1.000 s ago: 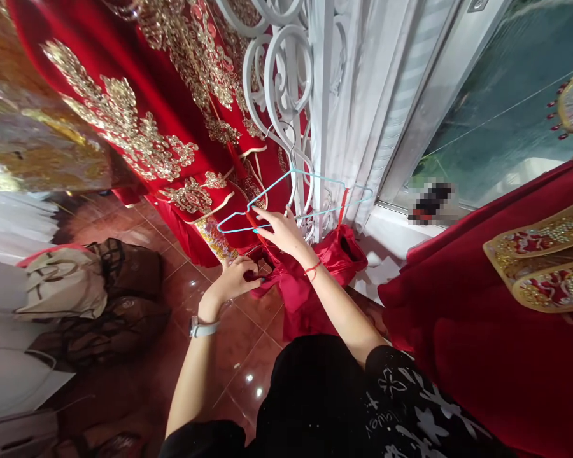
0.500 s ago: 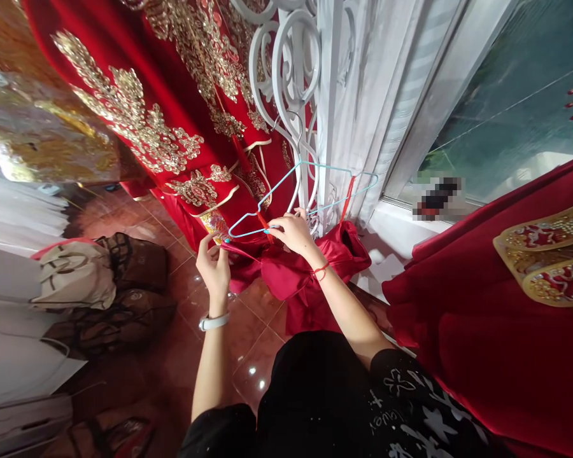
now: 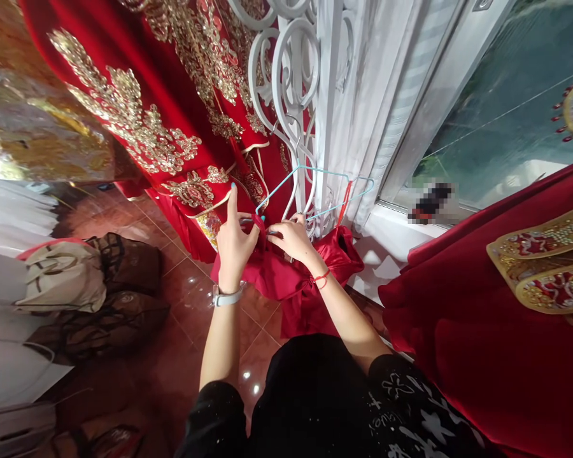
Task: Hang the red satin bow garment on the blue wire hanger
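Hanger (image 3: 322, 171), hook (image 3: 299, 135) upward; length crosswise

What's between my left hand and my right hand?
In the head view, a narrow strip of dark-red fabric lies between your left hand and right hand.

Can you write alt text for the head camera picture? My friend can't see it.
A person's left hand and right hand handle a red satin garment at one end of a light-blue wire hanger. It hangs by white scrollwork, near a gold-embellished red gown.
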`<state>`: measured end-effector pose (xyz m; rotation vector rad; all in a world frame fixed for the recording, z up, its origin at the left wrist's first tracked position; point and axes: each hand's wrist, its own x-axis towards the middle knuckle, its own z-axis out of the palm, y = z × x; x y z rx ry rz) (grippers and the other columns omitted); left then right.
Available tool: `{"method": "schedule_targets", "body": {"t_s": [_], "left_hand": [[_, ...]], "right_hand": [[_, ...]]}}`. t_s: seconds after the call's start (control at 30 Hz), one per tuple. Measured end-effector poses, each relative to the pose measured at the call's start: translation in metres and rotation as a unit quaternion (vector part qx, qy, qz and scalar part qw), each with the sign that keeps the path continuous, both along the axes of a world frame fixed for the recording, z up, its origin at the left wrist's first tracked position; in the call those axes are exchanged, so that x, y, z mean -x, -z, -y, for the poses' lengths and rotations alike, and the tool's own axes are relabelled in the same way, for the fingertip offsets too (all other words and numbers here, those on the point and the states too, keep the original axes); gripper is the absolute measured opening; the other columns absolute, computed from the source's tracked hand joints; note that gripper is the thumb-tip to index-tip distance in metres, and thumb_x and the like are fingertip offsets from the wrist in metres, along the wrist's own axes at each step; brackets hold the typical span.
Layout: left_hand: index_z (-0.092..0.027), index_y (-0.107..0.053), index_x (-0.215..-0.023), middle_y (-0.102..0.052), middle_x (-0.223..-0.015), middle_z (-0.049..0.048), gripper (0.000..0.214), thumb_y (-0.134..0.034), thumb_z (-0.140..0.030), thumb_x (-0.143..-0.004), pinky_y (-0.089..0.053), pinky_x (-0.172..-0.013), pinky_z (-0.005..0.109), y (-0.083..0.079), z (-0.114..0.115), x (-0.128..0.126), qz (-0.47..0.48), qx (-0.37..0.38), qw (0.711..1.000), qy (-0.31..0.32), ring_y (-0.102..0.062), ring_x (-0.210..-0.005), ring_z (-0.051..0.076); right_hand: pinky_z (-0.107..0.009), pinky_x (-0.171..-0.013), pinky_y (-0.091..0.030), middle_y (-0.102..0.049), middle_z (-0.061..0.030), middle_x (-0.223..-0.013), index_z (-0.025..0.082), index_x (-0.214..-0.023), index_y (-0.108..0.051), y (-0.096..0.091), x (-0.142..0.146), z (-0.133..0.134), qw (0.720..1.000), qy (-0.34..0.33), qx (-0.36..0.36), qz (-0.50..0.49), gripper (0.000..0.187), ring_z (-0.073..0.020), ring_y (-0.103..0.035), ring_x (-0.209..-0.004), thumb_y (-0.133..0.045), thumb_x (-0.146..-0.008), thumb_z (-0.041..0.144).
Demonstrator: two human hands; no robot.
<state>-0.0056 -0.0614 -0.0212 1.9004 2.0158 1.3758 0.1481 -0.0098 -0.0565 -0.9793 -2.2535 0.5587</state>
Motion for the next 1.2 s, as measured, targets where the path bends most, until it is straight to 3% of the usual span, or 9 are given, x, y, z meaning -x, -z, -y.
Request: {"method": "schedule_targets", "body": {"t_s": [0.13, 0.23, 0.33, 0.43, 0.6, 0.8, 0.97, 1.07, 1.2], "left_hand": [[-0.023, -0.054, -0.147, -0.072, -0.103, 0.0045, 0.066, -0.073, -0.034, -0.085, -0.058, -0.077, 0.03, 0.033, 0.004, 0.023, 0.05, 0.001, 0.999, 0.018, -0.069, -0.08, 0.017], [-0.021, -0.056, -0.143, -0.067, -0.111, 0.0077, 0.062, -0.07, -0.038, -0.085, -0.059, -0.076, 0.03, 0.051, 0.005, 0.04, 0.095, -0.007, 0.995, 0.043, -0.067, -0.086, 0.017], [-0.021, -0.061, -0.136, -0.066, -0.123, 0.012, 0.053, -0.068, -0.038, -0.087, -0.057, -0.1, 0.041, 0.045, 0.0, 0.043, 0.027, -0.03, 0.998, 0.046, -0.066, -0.112, 0.025], [-0.023, -0.065, -0.131, -0.067, -0.132, 0.0126, 0.038, -0.055, -0.039, -0.098, -0.046, -0.115, 0.045, 0.027, -0.011, 0.034, -0.039, -0.04, 0.996, 0.062, -0.061, -0.126, 0.028], [-0.022, -0.073, -0.111, -0.069, -0.097, 0.0084, 0.031, -0.053, -0.044, -0.103, -0.046, -0.105, 0.047, 0.02, -0.032, 0.021, -0.051, -0.018, 0.998, 0.02, -0.061, -0.099, 0.028], [-0.024, -0.074, -0.102, -0.066, -0.093, 0.0064, 0.026, -0.058, -0.045, -0.101, -0.043, -0.103, 0.047, 0.033, -0.043, 0.027, -0.031, -0.03, 0.999, 0.004, -0.056, -0.098, 0.028], [-0.024, -0.074, -0.099, -0.067, -0.092, 0.0051, 0.023, -0.06, -0.043, -0.101, -0.044, -0.104, 0.045, 0.032, -0.051, 0.033, -0.026, -0.019, 0.999, 0.042, -0.056, -0.097, 0.026], [-0.024, -0.074, -0.097, -0.067, -0.091, 0.0042, 0.021, -0.062, -0.041, -0.1, -0.045, -0.103, 0.044, 0.032, -0.055, 0.036, -0.016, -0.023, 0.998, 0.057, -0.056, -0.096, 0.025], [-0.024, -0.074, -0.095, -0.065, -0.086, 0.0034, 0.014, -0.065, -0.035, -0.098, -0.047, -0.1, 0.041, 0.031, -0.054, 0.038, -0.004, -0.018, 0.997, 0.078, -0.055, -0.092, 0.024]], "right_hand": [[-0.039, -0.106, -0.046, -0.079, -0.0075, -0.112, 0.023, -0.099, -0.08, 0.015, -0.036, -0.012, 0.973, 0.009, -0.038, -0.228, 0.025, -0.0204, -0.07, -0.109, -0.054, -0.099, 0.02], [-0.037, -0.098, -0.052, -0.078, -0.0092, -0.104, 0.021, -0.095, -0.075, 0.042, -0.096, -0.033, 0.905, 0.231, -0.043, -0.354, 0.026, -0.0211, -0.07, -0.104, -0.05, -0.088, 0.017], [-0.038, -0.096, -0.054, -0.076, -0.0068, -0.097, 0.021, -0.09, -0.067, 0.081, -0.159, -0.046, 0.841, 0.44, 0.096, -0.299, 0.019, -0.021, -0.068, -0.095, -0.061, -0.072, 0.018], [-0.038, -0.085, -0.057, -0.065, 0.004, -0.068, 0.024, -0.077, -0.058, 0.119, -0.191, -0.039, 0.83, 0.453, 0.221, -0.24, 0.025, -0.0193, -0.063, -0.072, -0.073, -0.059, 0.018], [-0.03, -0.06, -0.054, -0.05, 0.0077, -0.047, 0.026, -0.061, -0.051, 0.147, -0.195, -0.018, 0.82, 0.422, 0.283, -0.263, 0.025, -0.0148, -0.054, -0.05, -0.075, -0.066, 0.023], [-0.039, -0.074, -0.065, -0.067, -0.0044, -0.064, 0.026, -0.064, -0.053, 0.105, -0.234, -0.032, 0.8, 0.352, 0.304, -0.379, 0.021, -0.0197, -0.07, -0.066, -0.058, -0.083, 0.033], [-0.052, -0.107, -0.059, -0.08, -0.0054, -0.09, 0.024, -0.077, -0.067, 0.06, -0.231, -0.035, 0.778, 0.261, 0.062, -0.568, 0.019, -0.0256, -0.078, -0.102, -0.076, -0.072, 0.041], [-0.05, -0.112, -0.056, -0.082, -0.0058, -0.095, 0.023, -0.082, -0.077, 0.035, -0.218, -0.028, 0.804, 0.266, -0.032, -0.531, 0.024, -0.0275, -0.077, -0.112, -0.085, -0.069, 0.042], [-0.047, -0.1, -0.063, -0.084, -0.0052, -0.092, 0.023, -0.091, -0.084, -0.001, -0.209, -0.02, 0.857, 0.265, -0.039, -0.441, 0.027, -0.0285, -0.079, -0.105, -0.084, -0.075, 0.044]]}}
